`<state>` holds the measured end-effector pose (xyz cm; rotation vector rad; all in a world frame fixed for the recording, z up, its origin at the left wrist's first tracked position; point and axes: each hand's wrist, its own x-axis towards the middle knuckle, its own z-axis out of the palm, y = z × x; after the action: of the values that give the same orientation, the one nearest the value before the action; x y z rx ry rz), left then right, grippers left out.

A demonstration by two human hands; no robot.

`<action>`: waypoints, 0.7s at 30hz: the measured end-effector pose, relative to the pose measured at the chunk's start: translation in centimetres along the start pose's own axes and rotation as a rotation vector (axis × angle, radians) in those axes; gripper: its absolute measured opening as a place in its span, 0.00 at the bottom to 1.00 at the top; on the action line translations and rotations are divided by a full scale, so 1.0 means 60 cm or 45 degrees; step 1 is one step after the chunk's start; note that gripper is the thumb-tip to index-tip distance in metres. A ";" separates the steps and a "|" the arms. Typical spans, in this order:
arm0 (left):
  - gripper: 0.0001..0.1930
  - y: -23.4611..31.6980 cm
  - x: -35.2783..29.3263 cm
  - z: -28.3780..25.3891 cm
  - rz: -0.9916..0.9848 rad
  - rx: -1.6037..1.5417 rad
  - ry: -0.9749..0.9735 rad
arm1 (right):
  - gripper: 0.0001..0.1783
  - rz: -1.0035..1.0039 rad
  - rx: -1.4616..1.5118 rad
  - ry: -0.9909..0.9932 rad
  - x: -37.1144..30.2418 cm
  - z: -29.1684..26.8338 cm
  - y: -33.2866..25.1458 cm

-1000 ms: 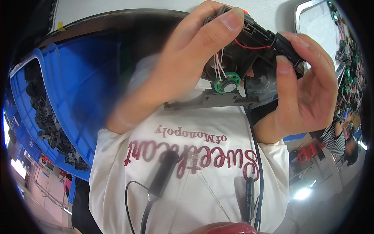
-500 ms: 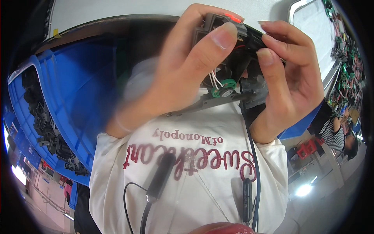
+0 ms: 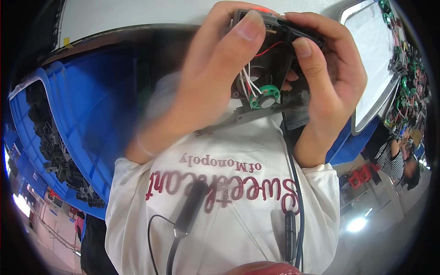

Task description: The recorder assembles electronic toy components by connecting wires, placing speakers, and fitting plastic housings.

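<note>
A dark grey plastic housing point(image 3: 286, 28) with an orange-red piece on its top edge is held up between my two hands, near the top of the view. My left hand point(image 3: 208, 73) is closed round its left end, the thumb pressed on the near face. On the right end, my right hand point(image 3: 332, 75) grips it with the thumb in front and fingers behind. A thin red wire point(image 3: 271, 48) shows inside. Below it hangs a small round green-rimmed speaker point(image 3: 266, 97) with white wires point(image 3: 247, 82), beside a grey plastic strip point(image 3: 238, 118).
At the left stands a blue bin point(image 3: 85, 137) beside a heap of black plastic parts point(image 3: 50, 142). To the right lies a metal-rimmed tray point(image 3: 355, 128), with a pile of green parts and wires point(image 3: 408, 101) beyond. Another person in a striped sleeve point(image 3: 389, 158) is farther off.
My right hand has moved left and up, now wrapped more fully round the housing's right end. The housing has tilted, and the speaker and its wires show more openly.
</note>
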<state>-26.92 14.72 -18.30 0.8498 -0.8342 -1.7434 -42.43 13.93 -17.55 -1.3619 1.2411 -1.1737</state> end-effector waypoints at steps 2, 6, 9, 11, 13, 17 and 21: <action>0.20 0.011 0.008 0.003 -0.142 -0.153 0.096 | 0.14 0.010 -0.071 -0.027 0.013 -0.004 0.002; 0.17 0.069 0.026 0.003 -0.318 0.248 0.300 | 0.14 -0.003 -0.366 0.057 0.046 -0.008 -0.029; 0.15 0.067 0.028 -0.031 0.056 0.527 0.230 | 0.09 0.036 -0.542 0.104 0.072 -0.010 -0.030; 0.11 0.077 0.031 -0.018 0.039 0.852 0.426 | 0.07 0.117 -0.820 -0.002 0.090 -0.011 -0.032; 0.10 0.079 0.040 -0.025 0.033 1.014 0.526 | 0.07 -0.065 -0.904 -0.004 0.096 0.007 -0.036; 0.13 0.085 0.068 -0.038 0.286 1.264 0.185 | 0.08 -0.993 -1.376 0.245 0.110 -0.007 -0.014; 0.16 0.081 0.081 -0.046 0.634 1.118 0.007 | 0.11 -0.427 -0.909 0.114 0.037 -0.024 -0.052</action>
<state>-23.61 8.35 -16.46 1.0692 -1.6899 -0.9019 -43.38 11.87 -14.16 -2.1237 1.6266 -1.0564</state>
